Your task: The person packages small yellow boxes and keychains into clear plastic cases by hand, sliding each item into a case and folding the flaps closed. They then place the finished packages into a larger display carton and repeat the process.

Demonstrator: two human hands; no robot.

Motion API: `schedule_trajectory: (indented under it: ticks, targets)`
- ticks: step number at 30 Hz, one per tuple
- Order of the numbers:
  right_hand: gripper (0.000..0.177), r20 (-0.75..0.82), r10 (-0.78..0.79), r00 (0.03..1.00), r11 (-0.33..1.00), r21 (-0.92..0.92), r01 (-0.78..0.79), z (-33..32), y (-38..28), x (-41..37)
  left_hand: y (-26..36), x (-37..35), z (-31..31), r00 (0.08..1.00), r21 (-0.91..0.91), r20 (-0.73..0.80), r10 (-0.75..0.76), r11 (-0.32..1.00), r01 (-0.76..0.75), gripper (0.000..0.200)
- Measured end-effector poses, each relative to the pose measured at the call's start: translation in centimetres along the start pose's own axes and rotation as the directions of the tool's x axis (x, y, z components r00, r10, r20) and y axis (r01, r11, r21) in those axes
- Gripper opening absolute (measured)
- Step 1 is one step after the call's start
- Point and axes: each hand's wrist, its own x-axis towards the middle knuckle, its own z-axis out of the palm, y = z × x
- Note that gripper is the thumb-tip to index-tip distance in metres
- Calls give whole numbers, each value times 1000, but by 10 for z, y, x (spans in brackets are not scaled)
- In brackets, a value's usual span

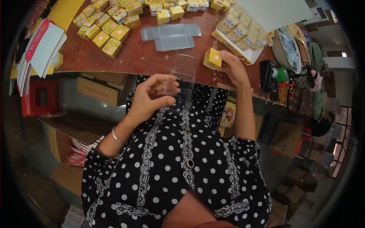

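My left hand [150, 94] has its fingers and thumb closed round a transparent plastic box [184, 89], held upright just off the table's front edge. Nothing shows inside that box. At the table's edge, a small yellow printed carton [212, 59] is gripped at its right side by my right hand [235, 70], thumb on top. Beyond them, flat unfolded plastic packaging [171, 36] lies on the brown table [133, 60]. To the right of it, an open display box [239, 32] holds rows of small yellow-and-white pieces.
Several yellow cartons [110, 28] cluster at the back left, with yellow-and-white pieces [176, 12] behind. Printed cards [40, 49] stack at the far left. A green tape roll [282, 75] and a large bowl [287, 49] sit at right. Cardboard boxes [98, 91] stand below.
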Motion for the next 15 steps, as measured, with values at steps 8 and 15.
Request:
schedule_trajectory:
  ticks: [8,15]
  targets:
    - [39,123,-110,986,981,-147,128,1,-20,6,-6,8,1,999,-8,-46,-22,1000,22,53]
    - [32,80,-78,994,966,-241,95,7,-25,8,-11,13,-2,998,-21,-54,-32,999,31,50]
